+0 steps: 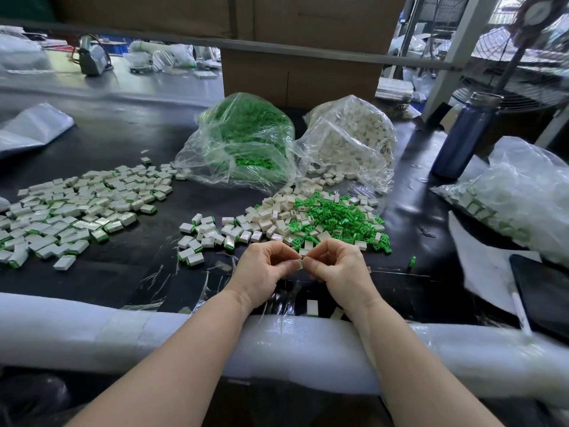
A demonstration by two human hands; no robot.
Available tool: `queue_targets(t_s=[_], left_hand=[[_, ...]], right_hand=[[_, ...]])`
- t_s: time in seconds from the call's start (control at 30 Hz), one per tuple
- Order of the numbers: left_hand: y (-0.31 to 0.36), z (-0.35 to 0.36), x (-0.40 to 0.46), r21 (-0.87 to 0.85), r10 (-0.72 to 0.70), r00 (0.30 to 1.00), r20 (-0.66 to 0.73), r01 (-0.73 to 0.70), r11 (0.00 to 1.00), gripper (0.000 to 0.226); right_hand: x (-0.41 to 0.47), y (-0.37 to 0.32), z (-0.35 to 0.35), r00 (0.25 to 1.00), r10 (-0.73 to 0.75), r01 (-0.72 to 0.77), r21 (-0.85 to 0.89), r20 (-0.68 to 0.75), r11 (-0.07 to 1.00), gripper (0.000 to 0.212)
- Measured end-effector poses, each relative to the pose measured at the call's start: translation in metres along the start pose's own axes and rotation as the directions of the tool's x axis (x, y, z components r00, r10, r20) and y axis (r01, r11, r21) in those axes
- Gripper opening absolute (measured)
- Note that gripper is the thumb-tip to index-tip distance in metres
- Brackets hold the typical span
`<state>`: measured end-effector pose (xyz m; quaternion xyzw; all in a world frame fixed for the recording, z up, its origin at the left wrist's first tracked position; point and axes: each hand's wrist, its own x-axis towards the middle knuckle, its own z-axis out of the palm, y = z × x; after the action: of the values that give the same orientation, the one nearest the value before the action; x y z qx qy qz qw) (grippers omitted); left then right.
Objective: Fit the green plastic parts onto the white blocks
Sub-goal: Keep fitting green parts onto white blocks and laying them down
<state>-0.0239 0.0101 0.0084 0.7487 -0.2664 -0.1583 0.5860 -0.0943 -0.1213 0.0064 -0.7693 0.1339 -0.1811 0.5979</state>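
My left hand (264, 268) and my right hand (335, 263) meet fingertip to fingertip over the black table, just below the loose pile. Between them they pinch one small white block (299, 265) with a sliver of a green part (302, 259) at its top; most of it is hidden by my fingers. Just beyond my hands lies a mixed heap of loose green parts (335, 218) and bare white blocks (271, 217). Several white blocks with green fitted (77, 211) are spread at the left.
Two open clear bags stand behind the heap, one of green parts (243, 134), one of white blocks (351, 140). A blue bottle (462, 137) and another filled bag (517, 192) sit at right, a dark phone (542, 294) near the padded front edge (277, 343).
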Motion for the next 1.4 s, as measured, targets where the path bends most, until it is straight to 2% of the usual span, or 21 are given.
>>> queue_targets(t_s=[0.27,0.77,1.17,1.33,1.4], left_hand=[[0.0040,0.0003,-0.0037,0.021,0.004,0.998,0.059,-0.005,1.000,0.011],[0.0061,-0.0022,-0.0045,0.040,0.018,0.991,0.132,-0.023,0.999,0.005],[0.0052,-0.0017,-0.0041,0.068,0.034,0.982,0.187,-0.048,0.997,0.012],[0.0035,0.0008,-0.0041,0.097,0.050,0.994,0.097,-0.059,0.994,0.006],[0.0031,0.0016,-0.0042,0.121,0.052,0.996,0.073,-0.060,0.991,0.011]], right_hand=[[-0.0018,-0.0029,-0.0026,0.999,0.011,-0.011,0.017,0.042,1.000,0.025],[-0.0002,-0.0015,-0.0071,0.989,0.066,-0.076,0.078,0.129,0.994,0.024],[-0.0002,-0.0018,-0.0085,0.982,0.089,-0.105,0.086,0.169,0.991,0.028],[-0.0009,-0.0033,-0.0056,0.993,0.072,-0.082,0.114,0.091,0.990,0.022],[-0.0009,-0.0041,-0.0041,0.995,0.075,-0.084,0.156,0.060,0.984,0.020]])
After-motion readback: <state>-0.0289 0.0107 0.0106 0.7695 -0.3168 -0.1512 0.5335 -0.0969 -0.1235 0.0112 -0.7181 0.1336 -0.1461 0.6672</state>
